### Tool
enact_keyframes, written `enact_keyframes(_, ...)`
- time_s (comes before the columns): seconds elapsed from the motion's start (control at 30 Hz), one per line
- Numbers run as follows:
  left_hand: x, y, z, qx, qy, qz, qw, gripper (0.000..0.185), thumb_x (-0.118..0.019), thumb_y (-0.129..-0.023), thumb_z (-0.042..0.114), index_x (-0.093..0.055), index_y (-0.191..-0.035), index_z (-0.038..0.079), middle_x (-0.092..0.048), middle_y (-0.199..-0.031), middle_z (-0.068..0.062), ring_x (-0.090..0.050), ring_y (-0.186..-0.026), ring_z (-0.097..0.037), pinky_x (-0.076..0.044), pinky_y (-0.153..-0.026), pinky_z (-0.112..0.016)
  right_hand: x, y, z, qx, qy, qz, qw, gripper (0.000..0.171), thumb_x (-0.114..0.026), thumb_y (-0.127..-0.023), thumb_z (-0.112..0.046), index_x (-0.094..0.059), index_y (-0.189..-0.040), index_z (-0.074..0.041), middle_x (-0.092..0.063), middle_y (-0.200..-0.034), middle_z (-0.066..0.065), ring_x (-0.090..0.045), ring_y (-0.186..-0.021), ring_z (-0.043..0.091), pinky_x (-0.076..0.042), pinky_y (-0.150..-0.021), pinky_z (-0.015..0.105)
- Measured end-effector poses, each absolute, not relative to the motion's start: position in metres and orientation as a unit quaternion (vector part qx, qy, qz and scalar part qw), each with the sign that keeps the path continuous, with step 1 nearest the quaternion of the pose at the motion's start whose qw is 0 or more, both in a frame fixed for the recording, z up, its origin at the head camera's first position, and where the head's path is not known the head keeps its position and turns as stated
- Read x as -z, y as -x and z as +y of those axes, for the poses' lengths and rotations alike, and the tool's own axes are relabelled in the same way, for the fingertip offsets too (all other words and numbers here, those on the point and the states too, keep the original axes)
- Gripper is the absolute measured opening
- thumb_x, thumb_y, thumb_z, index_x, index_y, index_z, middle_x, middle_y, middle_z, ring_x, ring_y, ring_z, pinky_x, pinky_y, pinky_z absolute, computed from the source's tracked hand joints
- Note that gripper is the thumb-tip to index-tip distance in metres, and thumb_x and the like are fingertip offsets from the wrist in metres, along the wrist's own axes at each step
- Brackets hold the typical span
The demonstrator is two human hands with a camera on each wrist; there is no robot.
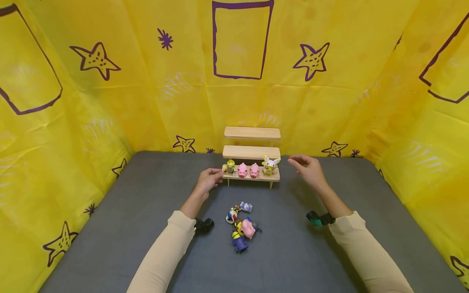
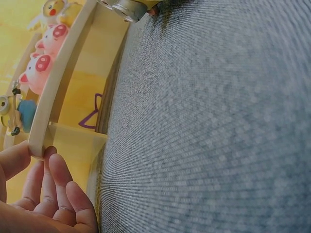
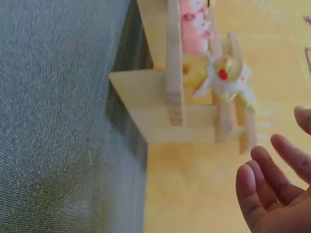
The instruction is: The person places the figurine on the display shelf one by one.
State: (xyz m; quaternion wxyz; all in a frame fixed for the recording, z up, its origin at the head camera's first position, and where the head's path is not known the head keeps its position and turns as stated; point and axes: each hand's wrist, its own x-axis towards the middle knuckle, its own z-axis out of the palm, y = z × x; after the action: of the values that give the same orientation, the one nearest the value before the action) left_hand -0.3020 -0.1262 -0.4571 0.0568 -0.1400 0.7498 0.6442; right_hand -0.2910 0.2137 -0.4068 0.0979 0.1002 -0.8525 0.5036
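A three-tier wooden display stand stands at the back of the table. Its lowest step carries a yellow minion figure, a pink pig, a second pink pig and a yellow-and-white figure with ear-like points. My left hand pinches the left end of that step, thumb above and fingertips at its underside in the left wrist view. To the right of the stand, my right hand is held apart from it, fingers loosely bent and holding nothing.
Several small figures lie in a group in front of the stand, among them a pink pig, a minion in dark blue and a blue-and-white figure. A yellow patterned cloth hangs behind the grey table.
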Motion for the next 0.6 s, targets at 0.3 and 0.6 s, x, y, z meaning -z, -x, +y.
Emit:
enact_keyframes(0.3, 0.458, 0.303, -0.127, -0.642, 0.143, 0.750, 0.061, 0.028, -0.065, -0.094, 0.020, -0.066, -0.117, 0.005, -0.066, -0.092, -0.001, -0.060, -0.072, -0.008, -0.048, -0.071, -0.026, 0.387, 0.268, 0.202, -0.437, -0.153, -0.877, 0.124, 0.027, -0.066, -0.094, -0.023, -0.069, -0.111, -0.003, -0.071, -0.105, 0.016, -0.061, -0.087, 0.012, -0.049, -0.074, 0.021)
enact_keyframes(0.6, 0.457, 0.303, -0.126, -0.644, 0.145, 0.749, 0.060, 0.028, -0.066, -0.094, 0.020, -0.066, -0.117, 0.006, -0.066, -0.092, -0.001, -0.061, -0.072, -0.008, -0.047, -0.069, -0.025, 0.380, 0.257, 0.175, -0.415, -0.242, -0.871, 0.105, 0.020, -0.069, -0.090, -0.012, -0.071, -0.106, 0.000, -0.071, -0.098, 0.012, -0.063, -0.083, 0.017, -0.052, -0.070, 0.026)
